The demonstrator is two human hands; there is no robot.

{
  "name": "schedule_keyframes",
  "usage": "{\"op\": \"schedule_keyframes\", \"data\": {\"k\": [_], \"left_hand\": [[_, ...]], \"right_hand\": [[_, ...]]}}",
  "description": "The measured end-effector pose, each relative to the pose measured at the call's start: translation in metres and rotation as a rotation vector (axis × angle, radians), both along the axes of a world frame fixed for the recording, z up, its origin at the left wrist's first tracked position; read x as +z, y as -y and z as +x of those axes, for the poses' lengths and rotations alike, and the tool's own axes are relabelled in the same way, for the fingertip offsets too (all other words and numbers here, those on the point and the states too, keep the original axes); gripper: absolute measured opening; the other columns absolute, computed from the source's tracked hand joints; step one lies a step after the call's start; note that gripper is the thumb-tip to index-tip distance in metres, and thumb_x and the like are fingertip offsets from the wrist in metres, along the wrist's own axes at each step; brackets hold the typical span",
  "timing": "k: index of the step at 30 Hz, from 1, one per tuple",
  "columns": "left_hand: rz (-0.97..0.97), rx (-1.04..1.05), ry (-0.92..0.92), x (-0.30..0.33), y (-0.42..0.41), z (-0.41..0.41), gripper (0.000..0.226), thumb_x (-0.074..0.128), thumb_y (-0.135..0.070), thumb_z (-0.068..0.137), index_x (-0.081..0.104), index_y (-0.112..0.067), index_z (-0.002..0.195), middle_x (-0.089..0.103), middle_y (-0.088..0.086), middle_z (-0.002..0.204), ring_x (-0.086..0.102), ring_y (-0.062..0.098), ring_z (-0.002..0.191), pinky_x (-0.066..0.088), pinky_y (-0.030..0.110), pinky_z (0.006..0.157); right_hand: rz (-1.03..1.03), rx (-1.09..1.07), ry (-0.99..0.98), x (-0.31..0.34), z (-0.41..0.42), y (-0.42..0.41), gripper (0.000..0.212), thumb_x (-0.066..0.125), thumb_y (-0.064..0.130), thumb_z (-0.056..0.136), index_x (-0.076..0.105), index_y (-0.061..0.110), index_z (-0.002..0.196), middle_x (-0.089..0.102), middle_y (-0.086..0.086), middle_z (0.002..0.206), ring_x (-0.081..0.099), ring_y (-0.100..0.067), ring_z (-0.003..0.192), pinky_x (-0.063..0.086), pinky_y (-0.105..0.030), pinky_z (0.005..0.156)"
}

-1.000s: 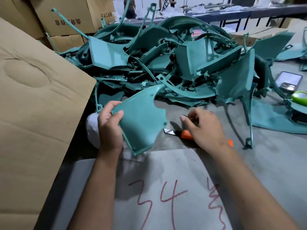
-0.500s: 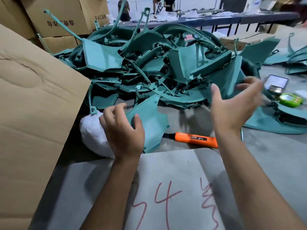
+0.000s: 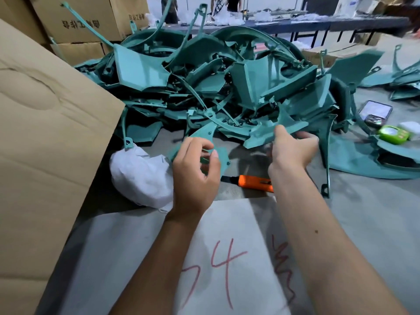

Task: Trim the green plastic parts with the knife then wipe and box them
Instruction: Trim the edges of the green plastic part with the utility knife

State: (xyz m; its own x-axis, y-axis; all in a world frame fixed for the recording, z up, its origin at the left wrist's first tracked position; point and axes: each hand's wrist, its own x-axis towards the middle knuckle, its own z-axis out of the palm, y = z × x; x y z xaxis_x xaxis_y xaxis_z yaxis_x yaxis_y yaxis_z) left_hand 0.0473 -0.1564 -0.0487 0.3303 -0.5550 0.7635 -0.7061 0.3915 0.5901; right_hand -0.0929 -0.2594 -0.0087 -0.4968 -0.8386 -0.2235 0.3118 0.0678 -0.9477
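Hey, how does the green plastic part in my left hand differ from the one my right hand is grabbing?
The flat green plastic panel sits apart from the heap, near the orange-handled knife; the curved green plastic piece lies at the pile's edge. The left hand covers most of the panel; the right hand grips only the curved piece's near end. Both are the same teal plastic.

Right forearm hides the orange knife's [image 3: 254, 182] rear end.
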Motion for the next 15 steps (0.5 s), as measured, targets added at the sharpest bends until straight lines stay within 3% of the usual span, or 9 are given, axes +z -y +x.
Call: {"op": "schedule_keyframes", "data": {"k": [2,5,7,10,12,14,15], "left_hand": [[0.059,-0.035,0.016,-0.002,0.003,-0.001,0.017,0.059,-0.007,0.09,0.063,-0.008,0.106,0.06,0.002,0.105,0.063,0.014,0.095,0.056,0.033,0.068],[0.168,-0.089,0.147,-0.004,0.005,0.001,0.053,0.065,-0.008,0.082,0.058,-0.013,0.134,0.057,0.001,0.135,0.054,0.019,0.129,0.052,0.041,0.101],[0.21,-0.093,0.221,-0.007,0.007,0.002,0.062,0.07,-0.009,0.08,0.056,-0.018,0.14,0.058,-0.002,0.14,0.051,0.017,0.134,0.045,0.041,0.109],[0.232,-0.111,0.156,-0.009,0.007,0.0,0.038,0.073,-0.011,0.087,0.064,-0.02,0.123,0.069,-0.006,0.114,0.065,0.016,0.105,0.054,0.04,0.088],[0.172,-0.071,0.126,-0.007,0.006,0.0,0.012,0.065,-0.012,0.092,0.057,-0.022,0.09,0.058,-0.013,0.078,0.052,0.013,0.071,0.044,0.036,0.063],[0.068,0.016,0.159,-0.003,0.003,0.004,0.033,0.057,-0.006,0.092,0.036,-0.026,0.077,0.034,-0.015,0.064,0.029,0.014,0.062,0.028,0.029,0.057],[0.029,0.033,0.158,-0.001,0.002,0.008,0.033,0.055,-0.001,0.091,0.035,-0.024,0.076,0.034,-0.014,0.064,0.03,0.013,0.061,0.028,0.027,0.056]], "right_hand": [[-0.039,0.118,0.067,0.001,0.009,-0.006,0.027,0.069,0.012,0.086,0.042,0.017,0.083,0.056,-0.005,0.078,0.051,-0.02,0.056,0.039,-0.024,0.043],[-0.091,0.155,0.044,0.004,0.027,-0.022,0.033,0.064,0.008,0.082,0.033,0.018,0.077,0.045,-0.004,0.062,0.042,-0.019,0.042,0.032,-0.022,0.038],[-0.137,0.176,0.038,0.007,0.037,-0.037,0.035,0.064,0.008,0.081,0.032,0.018,0.074,0.044,0.001,0.048,0.043,-0.019,0.036,0.034,-0.023,0.038],[-0.212,0.225,-0.004,0.011,0.045,-0.06,0.035,0.067,0.013,0.074,0.033,0.018,0.069,0.042,-0.004,0.053,0.046,-0.024,0.047,0.04,-0.033,0.049],[-0.268,0.283,-0.071,0.012,0.048,-0.07,0.033,0.069,0.018,0.069,0.036,0.018,0.066,0.044,-0.01,0.059,0.048,-0.028,0.056,0.041,-0.041,0.056],[-0.321,0.369,-0.156,0.013,0.047,-0.074,0.036,0.075,0.023,0.07,0.04,0.018,0.064,0.047,-0.014,0.062,0.048,-0.031,0.059,0.044,-0.046,0.059],[-0.363,0.427,-0.196,0.014,0.044,-0.075,0.039,0.08,0.027,0.074,0.043,0.017,0.064,0.049,-0.015,0.062,0.048,-0.032,0.058,0.045,-0.047,0.058]]}}
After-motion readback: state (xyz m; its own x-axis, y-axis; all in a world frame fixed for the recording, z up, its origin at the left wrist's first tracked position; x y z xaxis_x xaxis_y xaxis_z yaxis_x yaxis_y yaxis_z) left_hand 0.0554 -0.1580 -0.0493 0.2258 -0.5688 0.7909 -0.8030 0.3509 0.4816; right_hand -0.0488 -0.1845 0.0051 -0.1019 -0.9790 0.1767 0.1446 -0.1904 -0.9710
